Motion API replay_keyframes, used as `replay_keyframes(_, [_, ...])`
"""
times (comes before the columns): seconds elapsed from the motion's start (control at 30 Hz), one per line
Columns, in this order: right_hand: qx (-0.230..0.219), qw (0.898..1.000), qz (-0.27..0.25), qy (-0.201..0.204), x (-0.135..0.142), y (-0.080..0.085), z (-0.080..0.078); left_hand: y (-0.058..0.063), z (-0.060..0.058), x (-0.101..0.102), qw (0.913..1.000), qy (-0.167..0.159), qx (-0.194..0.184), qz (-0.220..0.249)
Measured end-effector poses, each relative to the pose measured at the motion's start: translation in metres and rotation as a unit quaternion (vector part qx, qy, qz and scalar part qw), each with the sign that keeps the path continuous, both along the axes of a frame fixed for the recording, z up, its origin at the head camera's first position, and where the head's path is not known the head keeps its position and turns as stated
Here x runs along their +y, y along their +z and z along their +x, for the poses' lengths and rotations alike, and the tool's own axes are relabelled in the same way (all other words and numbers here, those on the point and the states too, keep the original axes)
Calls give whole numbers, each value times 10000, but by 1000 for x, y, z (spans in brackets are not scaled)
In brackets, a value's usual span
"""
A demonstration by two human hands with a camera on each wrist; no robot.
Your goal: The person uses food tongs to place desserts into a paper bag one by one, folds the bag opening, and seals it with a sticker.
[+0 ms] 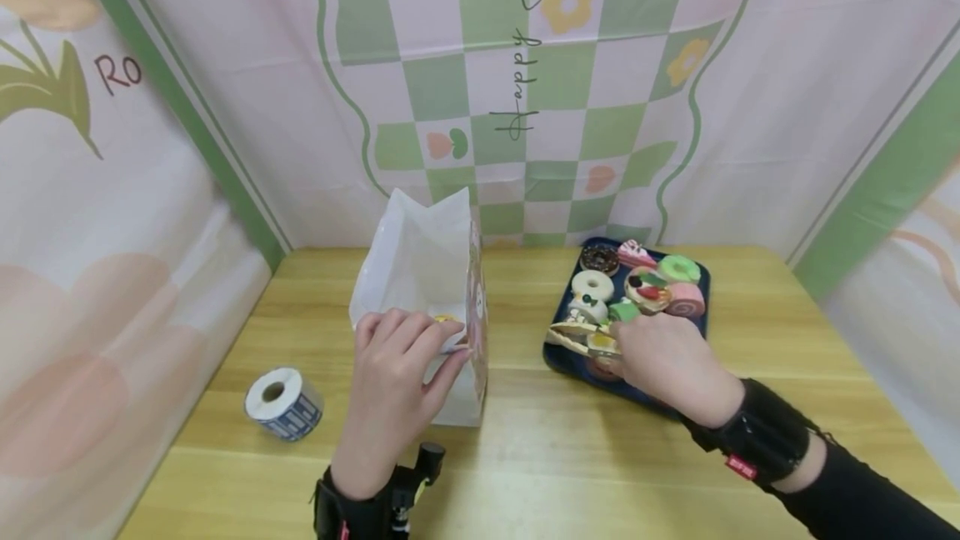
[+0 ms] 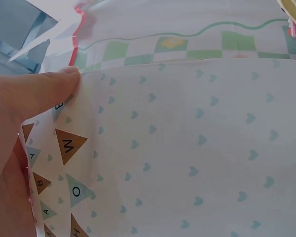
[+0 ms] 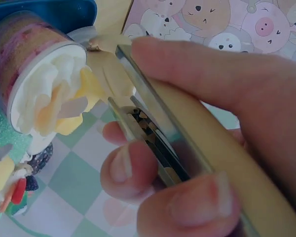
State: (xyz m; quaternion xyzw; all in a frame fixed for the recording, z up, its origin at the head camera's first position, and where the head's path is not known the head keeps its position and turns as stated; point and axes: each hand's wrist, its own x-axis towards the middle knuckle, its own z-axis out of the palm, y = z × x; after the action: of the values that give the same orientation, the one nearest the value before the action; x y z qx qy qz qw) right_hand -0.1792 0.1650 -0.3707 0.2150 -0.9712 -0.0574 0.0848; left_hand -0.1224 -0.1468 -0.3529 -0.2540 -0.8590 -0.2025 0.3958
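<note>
My left hand (image 1: 397, 373) pinches the top edge of a white paper bag (image 1: 423, 265), which stands upright with its mouth open. Pale hearts and lettered pennants cover the bag's side (image 2: 163, 148) in the left wrist view. Something small and yellow shows inside the mouth. My right hand (image 1: 671, 361) holds cream-coloured tongs (image 1: 572, 330), their ends over the near left part of a dark blue tray (image 1: 645, 397). Toy-like pastries fill this tray. A dessert cup (image 3: 47, 74) topped with cream and yellow pieces lies close beside the tongs in the right wrist view.
A roll of labels (image 1: 285, 404) stands on the wooden table (image 1: 525, 457), left of the bag. Doughnuts, including a dark one (image 1: 600, 259) and a green one (image 1: 678, 268), and a pink roll cake (image 1: 686, 299) sit on the tray. Printed cloth (image 1: 555, 82) hangs behind the table.
</note>
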Motion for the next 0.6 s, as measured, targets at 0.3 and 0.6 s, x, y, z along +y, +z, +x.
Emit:
replay_keyframes(0.3, [-1164,9917,-227,-489,7,11,-3,2,0,0,10000,-14,-25,14])
replay_keyframes(0.6, [-855,9949,-471,-265,14,20,-1,2,1,1,10000,-1,-48,1])
